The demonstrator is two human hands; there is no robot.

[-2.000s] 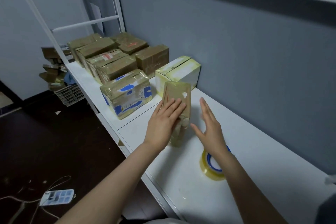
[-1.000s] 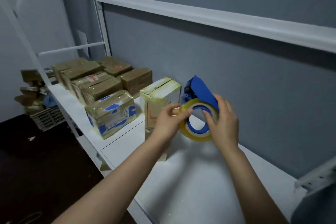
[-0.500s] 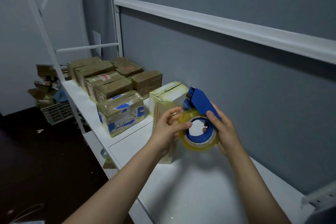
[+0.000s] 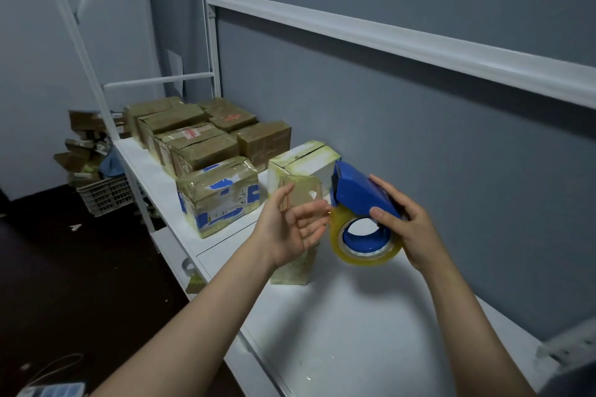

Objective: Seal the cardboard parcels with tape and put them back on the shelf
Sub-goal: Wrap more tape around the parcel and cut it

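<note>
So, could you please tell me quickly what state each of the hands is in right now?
Left hand: open, fingers relaxed, holding nothing.
Right hand: grips the blue tape dispenser, lifted off the shelf.

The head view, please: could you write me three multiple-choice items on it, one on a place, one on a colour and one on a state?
1. Where does the small upright parcel stand?
A. On the white shelf, behind the left hand
B. On the floor
C. On top of another parcel

2. What colour is the body of the tape dispenser?
A. Red
B. Blue
C. Black

3. What is the right hand doing?
A. Lying flat on the shelf
B. Hanging open and empty
C. Gripping the tape dispenser

Answers:
1 A: its base rests on the shelf top, and the left hand partly hides it.
2 B: the housing above the yellowish roll is plainly blue.
3 C: the fingers and thumb curl round the dispenser, which is held above the shelf.
</note>
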